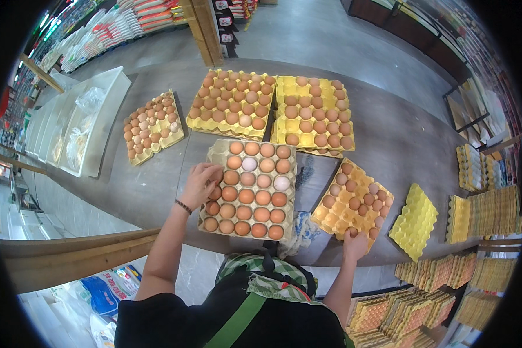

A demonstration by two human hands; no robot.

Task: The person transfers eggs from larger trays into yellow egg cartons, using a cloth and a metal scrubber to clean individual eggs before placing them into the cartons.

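My left hand (201,183) is at the left edge of a grey pulp egg tray (217,148), its fingers around a brown egg (217,175) in the left column. Brown eggs sit in most of that tray's cups, with a few paler ones such as the whitish egg (281,183). To the right, an orange-yellow egg tray (337,213) lies at an angle, partly filled. At its near edge my right hand (356,245) has its fingertips on a brown egg (351,232); the hand hides part of the cups there.
Behind stand two yellow trays of eggs, the left one (224,128) fuller than the right one (282,89). A smaller egg tray (174,137) and white bins (117,93) lie left. A crumpled cloth (302,230) and a yellow tray (413,222) are right; stacked trays (496,213) stand beyond.
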